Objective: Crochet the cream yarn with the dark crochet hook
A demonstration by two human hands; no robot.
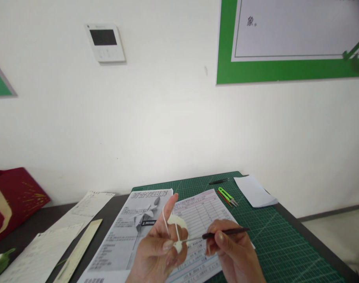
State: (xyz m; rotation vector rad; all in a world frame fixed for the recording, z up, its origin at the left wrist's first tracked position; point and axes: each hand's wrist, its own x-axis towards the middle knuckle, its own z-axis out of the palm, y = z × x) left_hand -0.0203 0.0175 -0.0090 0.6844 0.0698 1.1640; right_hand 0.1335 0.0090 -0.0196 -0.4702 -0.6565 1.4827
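Observation:
My left hand (160, 247) is closed in a pinch on a small white crochet piece (178, 246), with white yarn (165, 222) running up over my raised forefinger. My right hand (232, 251) is closed on a dark-handled crochet hook (225, 232), whose metal tip points left into the white piece. Both hands hover above printed sheets at the table's near edge.
A green cutting mat (273, 243) holds a printed form (203, 208), an instruction sheet (132, 232), green snips (228, 196), a dark tool (218, 181) and white paper (254, 190). On the left lie papers (41, 251), a ruler (79, 249) and a red bag (11, 200).

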